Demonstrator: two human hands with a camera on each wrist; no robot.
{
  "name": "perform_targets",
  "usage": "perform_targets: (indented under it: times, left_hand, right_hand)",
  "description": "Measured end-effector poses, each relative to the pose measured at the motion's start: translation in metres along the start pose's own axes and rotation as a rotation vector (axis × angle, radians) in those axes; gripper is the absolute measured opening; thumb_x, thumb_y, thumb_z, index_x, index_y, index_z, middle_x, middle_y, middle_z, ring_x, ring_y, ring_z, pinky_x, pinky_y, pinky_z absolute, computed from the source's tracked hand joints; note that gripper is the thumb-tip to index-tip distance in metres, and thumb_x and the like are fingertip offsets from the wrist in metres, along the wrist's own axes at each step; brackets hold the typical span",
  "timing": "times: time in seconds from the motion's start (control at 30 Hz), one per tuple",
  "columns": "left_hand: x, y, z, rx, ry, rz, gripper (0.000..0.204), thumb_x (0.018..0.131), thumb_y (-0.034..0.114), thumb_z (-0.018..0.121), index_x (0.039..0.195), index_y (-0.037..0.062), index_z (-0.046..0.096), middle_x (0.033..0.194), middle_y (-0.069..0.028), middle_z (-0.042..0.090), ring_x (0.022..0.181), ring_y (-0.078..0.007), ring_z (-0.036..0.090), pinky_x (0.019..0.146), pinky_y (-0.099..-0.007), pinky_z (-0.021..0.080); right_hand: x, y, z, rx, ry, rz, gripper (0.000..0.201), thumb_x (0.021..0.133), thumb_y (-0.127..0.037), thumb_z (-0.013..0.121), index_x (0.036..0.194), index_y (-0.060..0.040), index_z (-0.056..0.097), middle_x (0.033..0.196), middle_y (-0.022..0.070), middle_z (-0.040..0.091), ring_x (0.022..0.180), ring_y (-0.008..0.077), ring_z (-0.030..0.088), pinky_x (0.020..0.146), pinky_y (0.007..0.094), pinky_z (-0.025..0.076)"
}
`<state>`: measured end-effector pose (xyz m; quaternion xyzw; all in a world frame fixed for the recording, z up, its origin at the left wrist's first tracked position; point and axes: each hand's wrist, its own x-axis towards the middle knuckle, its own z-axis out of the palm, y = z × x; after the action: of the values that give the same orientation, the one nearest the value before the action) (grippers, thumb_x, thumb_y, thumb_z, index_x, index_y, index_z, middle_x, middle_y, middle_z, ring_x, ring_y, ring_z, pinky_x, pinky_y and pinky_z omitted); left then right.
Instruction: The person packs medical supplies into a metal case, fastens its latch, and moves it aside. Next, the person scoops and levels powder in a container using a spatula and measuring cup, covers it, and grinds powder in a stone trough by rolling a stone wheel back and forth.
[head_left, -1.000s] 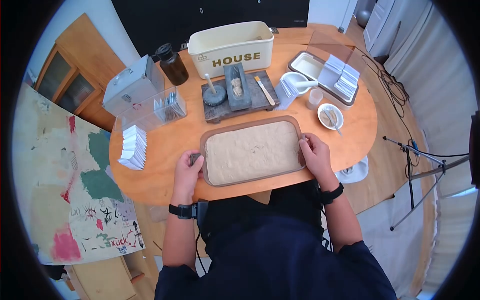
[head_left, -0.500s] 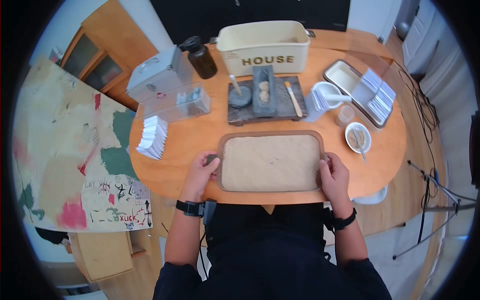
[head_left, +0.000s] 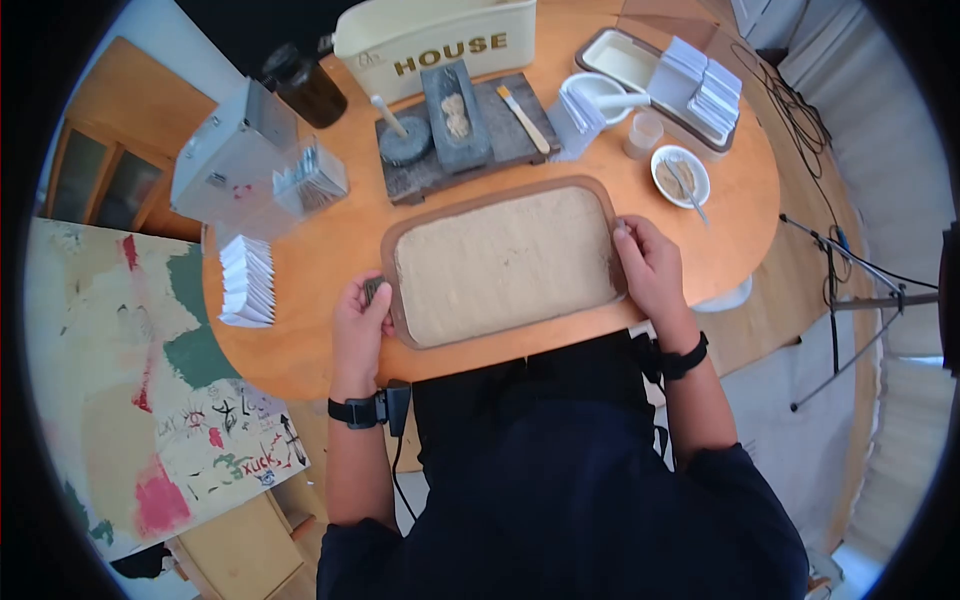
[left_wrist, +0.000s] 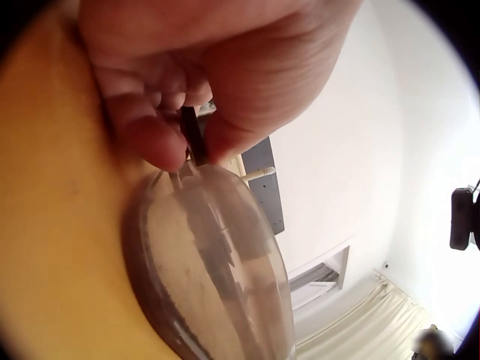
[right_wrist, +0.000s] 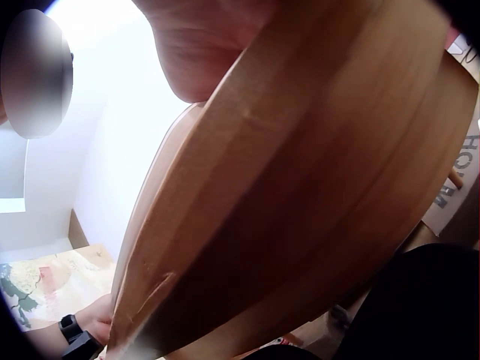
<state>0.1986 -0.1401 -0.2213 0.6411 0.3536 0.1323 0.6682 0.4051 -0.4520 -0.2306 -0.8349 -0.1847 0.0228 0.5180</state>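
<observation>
A brown-rimmed rectangular tray [head_left: 505, 265] filled with smooth beige powder lies near the table's front edge, between the two hands. At its left end the left hand [head_left: 360, 325] pinches a small dark piece between thumb and fingers; in the left wrist view that dark piece [left_wrist: 193, 135] stands at the tray's end wall [left_wrist: 217, 247]. The right hand [head_left: 652, 268] grips the tray's right end, thumb on top. In the right wrist view the table's edge and underside [right_wrist: 247, 180] hide most of the right hand [right_wrist: 202, 45].
Behind the tray, a dark wooden board [head_left: 515, 130] holds a stone trough, a round stone and a brush. A HOUSE bin [head_left: 440, 50] stands behind. Folded papers [head_left: 247, 282] and a silver case [head_left: 235, 150] are left; a white bowl [head_left: 680, 177] and a paper-filled tray [head_left: 700, 95] are right.
The head view has shifted and tilted, so the table appears rotated. Both hands keep their places at the tray's ends. The powder surface looks smoother than a second ago.
</observation>
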Motion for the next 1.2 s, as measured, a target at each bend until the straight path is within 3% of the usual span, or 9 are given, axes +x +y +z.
perform_targets:
  times: [0.43, 1.0, 1.2]
  left_hand:
    - [0.0002, -0.0018, 0.0018, -0.044, -0.021, 0.025, 0.028, 0.099, 0.017, 0.062, 0.121, 0.0033, 0.055, 0.086, 0.0017, 0.062, 0.066, -0.0045, 0.054, 0.058, -0.0205, 0.045]
    - [-0.0017, 0.0013, 0.0015, -0.022, -0.005, 0.012, 0.030, 0.098, 0.019, 0.062, 0.124, 0.0058, 0.055, 0.087, 0.0034, 0.062, 0.068, -0.0040, 0.055, 0.059, -0.0200, 0.044]
    - [-0.0012, 0.0013, 0.0004, 0.009, -0.007, 0.015, 0.030, 0.098, 0.019, 0.063, 0.124, 0.0056, 0.056, 0.086, 0.0035, 0.062, 0.068, -0.0039, 0.055, 0.058, -0.0199, 0.044]
  right_hand:
    - [-0.0010, 0.0041, 0.0028, 0.086, -0.005, -0.004, 0.027, 0.098, -0.020, 0.057, 0.109, 0.0019, 0.067, 0.082, 0.0052, 0.068, 0.076, 0.0105, 0.061, 0.071, 0.0269, 0.050]
    - [-0.0006, 0.0087, 0.0023, 0.068, -0.005, 0.018, 0.028, 0.099, -0.017, 0.056, 0.112, 0.0054, 0.065, 0.097, 0.0066, 0.070, 0.089, 0.0104, 0.061, 0.080, 0.0258, 0.050]
    - [-0.0001, 0.0008, 0.0029, 0.113, -0.028, 0.020, 0.027, 0.099, -0.017, 0.055, 0.112, 0.0055, 0.065, 0.094, 0.0060, 0.069, 0.086, 0.0096, 0.061, 0.078, 0.0253, 0.050]
